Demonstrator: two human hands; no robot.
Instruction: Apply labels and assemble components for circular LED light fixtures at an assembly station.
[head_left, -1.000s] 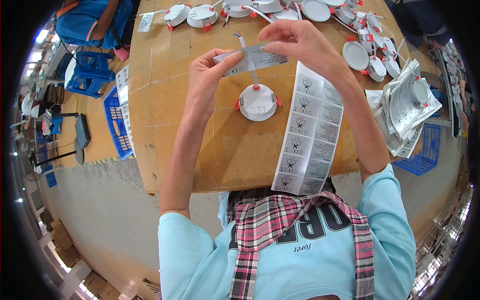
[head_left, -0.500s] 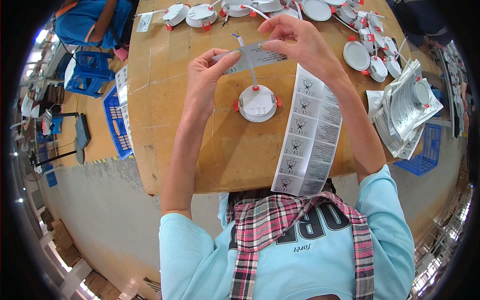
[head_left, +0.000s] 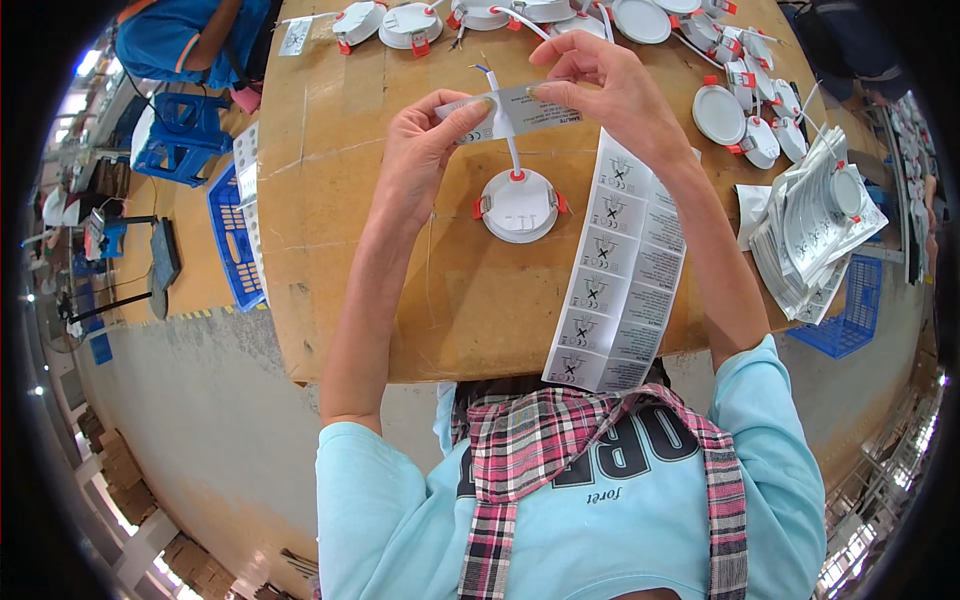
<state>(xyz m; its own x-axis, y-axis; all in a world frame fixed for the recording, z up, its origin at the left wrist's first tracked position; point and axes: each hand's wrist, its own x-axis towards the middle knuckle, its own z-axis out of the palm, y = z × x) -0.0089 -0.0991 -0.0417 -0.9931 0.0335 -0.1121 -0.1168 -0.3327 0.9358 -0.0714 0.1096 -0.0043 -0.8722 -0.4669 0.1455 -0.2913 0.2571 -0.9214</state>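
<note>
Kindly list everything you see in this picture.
label: one, silver, between hands
cable: one, white, crossing label
nearest lamp: one, white, centre
label sheet: one, silvery, near edge
other lamps: many, white, far side, right
sheet stack: one, whitish, right
crates: two, blue, flanking table
stools: unclear count, blue, upper left
table: one, brown, centre
co-workers: at least one, blue-clad, upper left
left hand: one, pinching label
right hand: one, touching label

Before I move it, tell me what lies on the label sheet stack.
A round white lamp lies on the label sheet stack; the faces of sheets beneath are mostly covered.
</note>
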